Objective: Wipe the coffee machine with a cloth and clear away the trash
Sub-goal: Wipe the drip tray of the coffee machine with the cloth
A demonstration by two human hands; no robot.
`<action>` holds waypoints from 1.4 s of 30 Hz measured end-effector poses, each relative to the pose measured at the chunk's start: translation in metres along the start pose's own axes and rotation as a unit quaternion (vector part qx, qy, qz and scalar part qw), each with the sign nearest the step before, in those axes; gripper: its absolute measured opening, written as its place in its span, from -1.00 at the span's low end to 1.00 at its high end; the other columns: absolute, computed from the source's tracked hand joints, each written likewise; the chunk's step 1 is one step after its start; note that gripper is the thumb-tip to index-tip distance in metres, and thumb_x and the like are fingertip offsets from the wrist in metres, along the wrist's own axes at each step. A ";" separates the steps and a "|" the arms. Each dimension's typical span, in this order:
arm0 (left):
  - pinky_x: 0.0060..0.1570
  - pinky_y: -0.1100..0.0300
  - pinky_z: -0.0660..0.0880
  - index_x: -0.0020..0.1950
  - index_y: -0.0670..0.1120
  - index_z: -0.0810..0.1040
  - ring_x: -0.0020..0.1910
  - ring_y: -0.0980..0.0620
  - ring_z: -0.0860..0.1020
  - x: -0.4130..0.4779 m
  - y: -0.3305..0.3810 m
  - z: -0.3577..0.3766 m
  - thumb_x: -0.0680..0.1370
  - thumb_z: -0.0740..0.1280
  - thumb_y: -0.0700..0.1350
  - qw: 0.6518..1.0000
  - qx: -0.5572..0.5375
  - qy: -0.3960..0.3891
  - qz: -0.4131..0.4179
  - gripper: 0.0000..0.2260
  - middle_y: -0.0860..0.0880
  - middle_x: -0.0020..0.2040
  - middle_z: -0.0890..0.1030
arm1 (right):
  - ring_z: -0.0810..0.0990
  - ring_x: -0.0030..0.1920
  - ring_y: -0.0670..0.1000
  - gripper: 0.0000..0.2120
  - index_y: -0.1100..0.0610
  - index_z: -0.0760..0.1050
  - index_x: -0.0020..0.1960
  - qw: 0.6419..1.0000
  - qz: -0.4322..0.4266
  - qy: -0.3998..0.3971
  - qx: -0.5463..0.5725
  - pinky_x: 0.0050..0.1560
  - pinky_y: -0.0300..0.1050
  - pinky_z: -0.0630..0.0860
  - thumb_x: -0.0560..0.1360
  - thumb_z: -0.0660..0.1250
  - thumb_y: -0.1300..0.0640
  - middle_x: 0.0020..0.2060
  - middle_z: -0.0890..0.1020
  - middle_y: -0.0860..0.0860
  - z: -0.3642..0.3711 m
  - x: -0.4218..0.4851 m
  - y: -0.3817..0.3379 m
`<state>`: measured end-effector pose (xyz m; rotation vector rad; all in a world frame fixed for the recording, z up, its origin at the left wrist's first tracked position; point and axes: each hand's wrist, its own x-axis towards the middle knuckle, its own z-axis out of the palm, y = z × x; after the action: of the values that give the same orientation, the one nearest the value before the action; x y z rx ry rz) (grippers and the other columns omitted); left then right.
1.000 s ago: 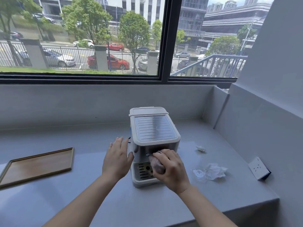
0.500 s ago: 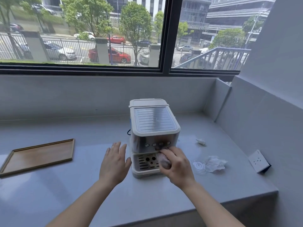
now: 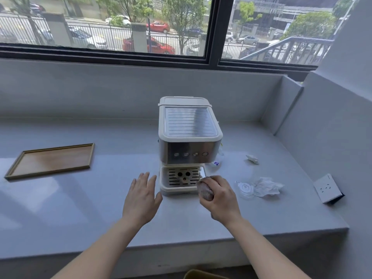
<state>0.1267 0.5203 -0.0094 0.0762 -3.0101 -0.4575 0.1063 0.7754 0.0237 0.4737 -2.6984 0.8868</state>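
Observation:
A cream and steel coffee machine (image 3: 188, 135) stands in the middle of the grey counter (image 3: 80, 208). My right hand (image 3: 220, 199) grips a bunched pinkish cloth (image 3: 205, 190) at the front right corner of the machine's drip tray (image 3: 181, 178). My left hand (image 3: 142, 196) hovers flat with fingers spread, just left of the tray, not touching the machine. Trash lies to the right: a crumpled white tissue (image 3: 268, 187), a clear plastic lid (image 3: 245, 189), a small paper scrap (image 3: 252, 158) and a clear wrapper (image 3: 216, 163) beside the machine.
A wooden tray (image 3: 50, 161) lies at the left of the counter. A white socket box (image 3: 328, 190) sits near the right wall. Walls close off the back and right. Something yellow (image 3: 203, 274) shows below the counter's front edge.
My right hand with the cloth has moved down from the button panel to the drip tray's right corner. My left hand has come off the machine's side and drawn back.

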 end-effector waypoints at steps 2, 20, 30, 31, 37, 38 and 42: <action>0.55 -0.03 -0.01 0.53 -0.08 0.19 0.58 -0.09 0.04 0.001 -0.001 0.009 0.62 0.14 0.06 1.000 -0.002 -0.013 0.001 -0.49 -0.12 0.57 0.16 | 0.52 0.03 0.03 -0.63 0.00 0.59 0.15 1.000 0.016 -0.006 -0.004 -0.05 -0.16 0.49 0.35 0.45 0.13 0.03 0.57 -0.08 0.003 -0.003 0.005; 0.55 0.03 0.01 0.58 -0.04 -0.06 0.53 0.09 0.15 0.028 0.009 0.108 0.58 -0.10 0.31 0.993 -0.084 0.069 -0.046 -0.33 0.05 0.54 0.19 | 0.46 0.15 -0.27 -0.57 -0.04 0.51 0.22 0.983 0.071 0.126 0.112 0.09 -0.51 0.30 0.40 0.50 0.18 0.13 0.51 -0.12 0.059 0.024 0.103; 0.55 0.09 -0.01 0.56 0.09 -0.08 0.49 0.19 0.18 0.027 0.012 0.111 0.55 -0.10 0.34 0.989 -0.091 0.101 -0.054 -0.36 0.12 0.53 0.22 | 0.37 0.29 -0.09 -0.53 -0.10 0.45 0.32 0.992 -0.031 0.059 0.106 0.09 0.01 0.57 0.45 0.47 0.04 0.39 0.33 -0.20 0.095 0.006 0.101; 0.55 0.09 0.00 0.57 0.09 -0.08 0.49 0.18 0.19 0.027 0.012 0.111 0.55 -0.09 0.34 0.989 -0.092 0.104 -0.054 -0.36 0.12 0.53 0.24 | 0.37 0.28 -0.06 -0.53 -0.08 0.45 0.32 0.993 -0.061 0.053 0.081 0.18 -0.07 0.50 0.44 0.46 -0.02 0.40 0.35 -0.17 0.094 0.004 0.102; 0.55 0.15 -0.04 0.56 0.12 -0.12 0.48 0.21 0.18 0.027 0.009 0.115 0.56 -0.09 0.36 0.987 -0.088 0.120 -0.056 -0.37 0.14 0.53 0.25 | 0.52 0.09 0.01 -0.73 -0.13 0.51 0.17 0.997 -0.003 0.003 0.075 0.08 -0.12 0.50 0.48 0.36 -0.12 0.15 0.48 -0.21 0.084 0.056 0.099; 0.54 0.16 -0.05 0.56 0.13 -0.13 0.48 0.22 0.17 0.026 0.010 0.115 0.56 -0.09 0.36 0.987 -0.088 0.122 -0.055 -0.37 0.14 0.53 0.25 | 0.54 0.07 0.04 -0.76 -0.10 0.53 0.15 0.997 0.017 0.001 0.080 0.09 -0.08 0.51 0.50 0.36 -0.08 0.14 0.48 -0.17 0.083 0.066 0.097; 0.52 0.21 -0.09 0.56 0.13 -0.14 0.47 0.24 0.12 0.027 0.009 0.115 0.55 -0.11 0.37 0.986 -0.092 0.127 -0.058 -0.36 0.14 0.53 0.23 | 0.53 0.12 0.12 -0.77 -0.06 0.56 0.15 0.995 0.015 -0.035 0.089 0.16 -0.01 0.49 0.50 0.38 0.01 0.22 0.47 -0.16 0.083 0.064 0.091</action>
<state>0.0881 0.5612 -0.1139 0.2758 -2.7111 -0.6774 0.0017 0.7797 -0.0669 0.5122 -2.7075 1.1466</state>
